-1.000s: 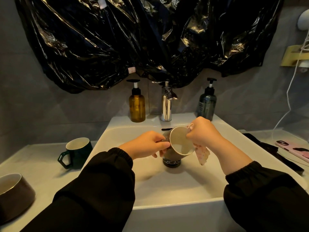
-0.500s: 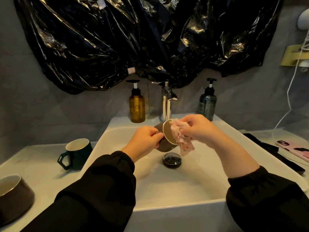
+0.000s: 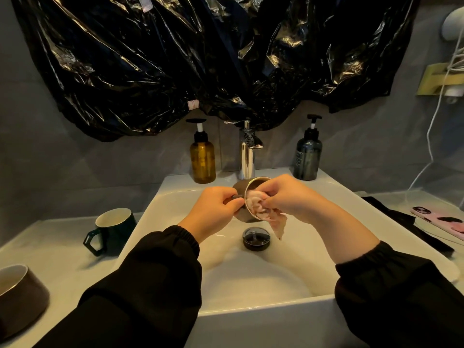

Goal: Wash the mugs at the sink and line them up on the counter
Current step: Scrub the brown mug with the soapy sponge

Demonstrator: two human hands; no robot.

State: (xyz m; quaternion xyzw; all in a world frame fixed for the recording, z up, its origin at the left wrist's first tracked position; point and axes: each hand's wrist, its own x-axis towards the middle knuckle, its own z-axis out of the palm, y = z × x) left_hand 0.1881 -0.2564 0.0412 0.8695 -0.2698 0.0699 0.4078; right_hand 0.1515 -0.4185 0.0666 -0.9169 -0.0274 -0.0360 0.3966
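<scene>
Mug (image 3: 239,190) is now held on its side above the sink (image 3: 251,306), just in front of the tap (image 3: 247,156), its mouth turned toward the right grip (image 3: 288,197). A second ago it sat lower, right over the drain (image 3: 256,238), with the mouth bare and the cloth (image 3: 256,208) dangling outside the rim. Since then it has been lifted and the cloth pushed inside, only a tail hanging out below. The left grip (image 3: 216,209) is curled round the handle and steadies the mug; the right grip pinches the wadded cloth against the inner wall. That suggests the inside wipe has only just begun, with rinsing and setting down yet to come. No stream shows at the tap. On the table (image 3: 50,249) to the left a green mug (image 3: 115,229) stands upright beside the sink, and a dark cup (image 3: 20,297) sits nearer the edge, well apart from it. I cannot tell whether either is already washed.
</scene>
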